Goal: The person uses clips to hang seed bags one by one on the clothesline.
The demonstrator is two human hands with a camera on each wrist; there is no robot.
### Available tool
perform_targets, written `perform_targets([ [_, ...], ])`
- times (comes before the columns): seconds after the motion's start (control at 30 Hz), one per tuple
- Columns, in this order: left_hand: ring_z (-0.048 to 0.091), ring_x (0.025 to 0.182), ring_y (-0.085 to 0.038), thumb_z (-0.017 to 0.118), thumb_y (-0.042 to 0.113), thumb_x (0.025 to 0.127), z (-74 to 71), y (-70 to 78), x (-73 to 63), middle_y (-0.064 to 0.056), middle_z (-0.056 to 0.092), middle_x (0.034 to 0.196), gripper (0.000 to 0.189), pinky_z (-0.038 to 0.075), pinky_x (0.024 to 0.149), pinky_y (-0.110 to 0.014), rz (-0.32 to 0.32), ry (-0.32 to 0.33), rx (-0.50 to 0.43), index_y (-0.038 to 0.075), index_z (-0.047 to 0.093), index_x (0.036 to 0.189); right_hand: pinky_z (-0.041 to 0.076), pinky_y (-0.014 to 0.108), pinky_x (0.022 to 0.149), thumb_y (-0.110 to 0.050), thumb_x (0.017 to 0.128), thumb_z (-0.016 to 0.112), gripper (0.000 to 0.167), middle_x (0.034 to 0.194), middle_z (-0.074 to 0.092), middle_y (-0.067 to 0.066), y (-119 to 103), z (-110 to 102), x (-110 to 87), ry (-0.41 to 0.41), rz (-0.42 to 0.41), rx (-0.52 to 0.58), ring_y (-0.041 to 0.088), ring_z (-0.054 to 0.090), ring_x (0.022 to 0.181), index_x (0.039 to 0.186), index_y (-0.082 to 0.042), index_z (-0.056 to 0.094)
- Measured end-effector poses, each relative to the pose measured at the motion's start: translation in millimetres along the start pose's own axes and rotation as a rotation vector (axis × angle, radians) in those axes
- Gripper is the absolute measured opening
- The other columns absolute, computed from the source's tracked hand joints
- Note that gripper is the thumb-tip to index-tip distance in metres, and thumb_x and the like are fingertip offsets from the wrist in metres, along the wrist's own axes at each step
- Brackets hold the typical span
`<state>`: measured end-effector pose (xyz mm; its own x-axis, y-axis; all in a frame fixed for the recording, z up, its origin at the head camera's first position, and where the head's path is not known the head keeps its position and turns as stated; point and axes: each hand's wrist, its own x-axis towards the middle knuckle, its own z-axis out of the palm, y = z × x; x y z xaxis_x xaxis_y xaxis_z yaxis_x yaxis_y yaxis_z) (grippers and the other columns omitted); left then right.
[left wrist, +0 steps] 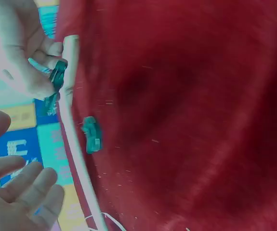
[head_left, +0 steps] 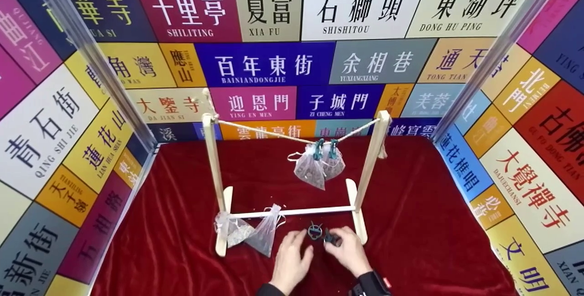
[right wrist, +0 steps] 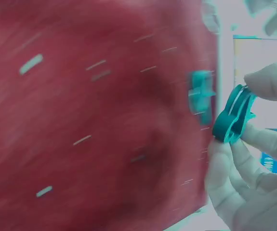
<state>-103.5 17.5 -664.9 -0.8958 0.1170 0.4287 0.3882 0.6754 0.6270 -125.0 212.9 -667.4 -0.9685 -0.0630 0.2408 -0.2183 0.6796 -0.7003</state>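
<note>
Probably light and stiff, the green clip [right wrist: 230, 120] pinched by the right hand [head_left: 348, 249] near a second clip [left wrist: 93, 135] likely squeezes best across its sides, while the empty left hand [head_left: 291, 259] lies loosely spread.

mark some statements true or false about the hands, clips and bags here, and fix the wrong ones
1. The right hand pinches a teal clip. True.
2. Two sheer drawstring bags hang clipped from the rope. True.
3. The left hand grips the rope. False: the left hand holds nothing.
4. A loose clip lies on the red cloth. True.
5. Every bag is hanging. False: two other bags are down at the wooden stand's left foot.
</note>
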Motion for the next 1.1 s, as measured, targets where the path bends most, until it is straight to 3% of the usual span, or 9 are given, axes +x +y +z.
perform_targets([
  [0.2, 0.068, 0.084, -0.019, 0.073, 0.014, 0.093, -24.7, 7.2, 20.3, -0.013, 0.069, 0.109, 0.038, 0.058, 0.074, -0.032, -0.239, -0.059, -0.415, -0.004, 0.068, 0.126, 0.059, 0.026, 0.07, -0.008, 0.083, 0.082, 0.03, 0.096, 0.068, 0.011, -32, -18, 14.4, 0.0, 0.055, 0.335, 0.012, 0.069, 0.076, 0.111, 0.001, 0.075],
  [0.37, 0.069, 0.087, -0.017, 0.074, 0.017, 0.093, -41.7, 13.9, 28.5, -0.015, 0.069, 0.114, 0.04, 0.056, 0.078, -0.025, -0.336, -0.146, -0.635, -0.002, 0.068, 0.128, 0.06, 0.028, 0.068, 0.001, 0.088, 0.076, 0.03, 0.105, 0.065, 0.021, -55, -26, 17.0, -0.065, 0.113, 0.604, 0.011, 0.069, 0.078, 0.116, 0.011, 0.07],
  [0.47, 0.07, 0.091, -0.017, 0.076, 0.018, 0.092, -46.2, 16.5, 29.1, -0.017, 0.067, 0.119, 0.046, 0.056, 0.08, -0.026, -0.32, -0.202, -0.681, -0.002, 0.065, 0.132, 0.062, 0.031, 0.07, 0.006, 0.09, 0.071, 0.033, 0.108, 0.062, 0.032, -61, -28, 16.5, -0.125, 0.116, 0.733, 0.013, 0.071, 0.08, 0.119, 0.019, 0.063],
  [0.57, 0.07, 0.092, -0.017, 0.077, 0.018, 0.092, -47.5, 18.2, 28.0, -0.018, 0.066, 0.119, 0.047, 0.057, 0.079, -0.027, -0.292, -0.248, -0.705, -0.002, 0.065, 0.133, 0.061, 0.03, 0.075, 0.006, 0.092, 0.069, 0.035, 0.111, 0.063, 0.038, -63, -27, 15.6, -0.188, 0.112, 0.788, 0.016, 0.072, 0.086, 0.122, 0.021, 0.06],
  [0.7, 0.07, 0.09, -0.016, 0.077, 0.015, 0.091, -46.6, 20.1, 25.5, -0.018, 0.069, 0.114, 0.042, 0.057, 0.078, -0.027, -0.28, -0.274, -0.745, -0.002, 0.068, 0.129, 0.058, 0.024, 0.08, 0.0, 0.093, 0.07, 0.036, 0.108, 0.069, 0.035, -62, -27, 12.5, -0.246, 0.141, 0.771, 0.017, 0.074, 0.091, 0.124, 0.017, 0.062],
  [0.9, 0.07, 0.086, -0.016, 0.08, 0.009, 0.088, -48.6, 19.6, 25.7, -0.017, 0.069, 0.106, 0.04, 0.057, 0.076, -0.025, -0.287, -0.254, -0.772, -0.004, 0.07, 0.124, 0.057, 0.023, 0.078, -0.002, 0.094, 0.07, 0.037, 0.104, 0.071, 0.032, -62, -27, 10.7, -0.296, 0.131, 0.741, 0.011, 0.072, 0.087, 0.126, 0.014, 0.062],
  [1.1, 0.069, 0.084, -0.015, 0.083, 0.011, 0.085, -51.8, 15.3, 25.8, -0.012, 0.067, 0.101, 0.042, 0.056, 0.073, -0.023, -0.22, -0.24, -0.65, -0.002, 0.071, 0.123, 0.054, 0.021, 0.073, 0.0, 0.092, 0.071, 0.044, 0.108, 0.067, 0.031, -63, -29, 13.7, -0.289, 0.061, 0.714, 0.008, 0.068, 0.083, 0.132, 0.013, 0.059],
])
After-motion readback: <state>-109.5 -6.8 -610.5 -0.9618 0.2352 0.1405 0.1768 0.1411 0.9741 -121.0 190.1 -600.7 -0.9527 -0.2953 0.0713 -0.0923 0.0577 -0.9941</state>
